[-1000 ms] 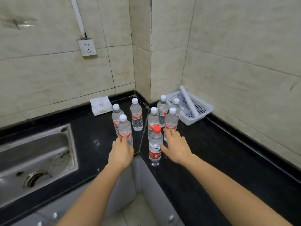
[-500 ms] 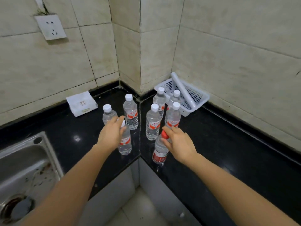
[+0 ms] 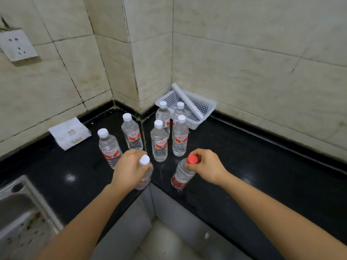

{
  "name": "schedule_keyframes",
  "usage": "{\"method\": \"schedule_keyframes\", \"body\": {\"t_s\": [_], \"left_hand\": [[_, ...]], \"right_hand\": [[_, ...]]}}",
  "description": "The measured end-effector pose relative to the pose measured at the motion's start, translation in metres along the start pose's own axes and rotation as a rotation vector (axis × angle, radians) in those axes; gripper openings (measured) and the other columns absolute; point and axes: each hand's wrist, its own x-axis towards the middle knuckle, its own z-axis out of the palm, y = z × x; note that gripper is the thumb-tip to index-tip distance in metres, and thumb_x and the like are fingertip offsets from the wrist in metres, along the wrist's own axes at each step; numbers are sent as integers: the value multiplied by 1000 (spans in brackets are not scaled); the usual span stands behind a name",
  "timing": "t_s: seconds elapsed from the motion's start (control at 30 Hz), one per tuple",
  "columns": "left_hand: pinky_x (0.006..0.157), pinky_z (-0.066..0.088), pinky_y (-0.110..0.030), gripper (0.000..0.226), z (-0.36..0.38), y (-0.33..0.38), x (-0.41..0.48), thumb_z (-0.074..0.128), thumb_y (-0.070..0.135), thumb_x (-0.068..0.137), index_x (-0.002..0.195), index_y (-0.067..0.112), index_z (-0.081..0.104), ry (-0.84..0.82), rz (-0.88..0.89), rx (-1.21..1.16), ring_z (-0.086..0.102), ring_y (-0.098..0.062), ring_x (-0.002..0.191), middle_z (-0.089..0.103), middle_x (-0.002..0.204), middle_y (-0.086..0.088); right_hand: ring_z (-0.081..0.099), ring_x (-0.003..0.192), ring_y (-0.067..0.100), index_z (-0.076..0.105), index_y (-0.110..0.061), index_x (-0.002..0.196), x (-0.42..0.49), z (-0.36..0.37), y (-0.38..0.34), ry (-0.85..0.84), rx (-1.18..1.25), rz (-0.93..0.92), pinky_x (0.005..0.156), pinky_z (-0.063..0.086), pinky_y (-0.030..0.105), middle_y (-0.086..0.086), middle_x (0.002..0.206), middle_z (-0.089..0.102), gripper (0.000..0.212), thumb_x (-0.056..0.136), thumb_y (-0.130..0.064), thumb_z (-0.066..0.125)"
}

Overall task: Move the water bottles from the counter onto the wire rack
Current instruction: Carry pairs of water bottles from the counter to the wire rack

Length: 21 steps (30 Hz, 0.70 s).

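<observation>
The left hand [image 3: 129, 169] curls round the upper body of a clear plastic water bottle with a white cap [image 3: 145, 160] at the front edge of the black stone counter [image 3: 244, 166]. The right hand [image 3: 206, 166] pinches the neck of a tilted clear bottle with a red cap and red label [image 3: 181, 175], its base low at the counter. Behind them six more white-capped bottles [image 3: 159, 145] stand upright. In the corner sits a white perforated plastic basket [image 3: 206, 107]; at far left is a steel sink [image 3: 18, 212].
</observation>
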Motion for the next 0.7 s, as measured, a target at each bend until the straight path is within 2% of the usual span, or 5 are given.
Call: {"method": "schedule_keyframes", "body": {"t_s": [0.1,0.23,0.4,0.53,0.7], "left_hand": [[63,45,-37,14,10,27,-10,70,21,75,70,12,62,-46,7,-91,53,-16,71,55,70,-3],[64,40,-25,14,39,87,-40,76,22,73,83,16,70,-107,67,-178,53,-9,73,58,75,0],[58,36,-22,16,75,183,-81,77,24,71,85,20,71,-216,211,-223,52,-10,67,52,71,-3],[61,40,-27,15,100,276,-124,76,26,72,86,21,71,-271,317,-278,54,-13,69,55,73,-4],[67,46,-34,17,127,398,-188,77,26,73,88,21,73,-271,423,-389,57,-16,72,59,76,-5]], "right_hand": [[59,76,11,67,-19,87,-29,-23,15,28,29,21,67,48,26,-2,85,66,20,72,-21,79],[57,73,5,69,-18,88,-85,-65,46,48,27,65,63,47,20,-7,81,65,18,73,-22,79],[57,69,6,69,-22,82,-177,-121,99,140,19,136,66,49,27,-9,76,65,13,71,-19,77],[52,62,2,70,-21,81,-262,-174,141,242,4,164,59,44,19,-10,70,62,12,71,-19,76],[50,61,3,72,-19,83,-373,-246,190,382,0,191,59,43,20,-4,73,66,13,71,-19,78]]}}
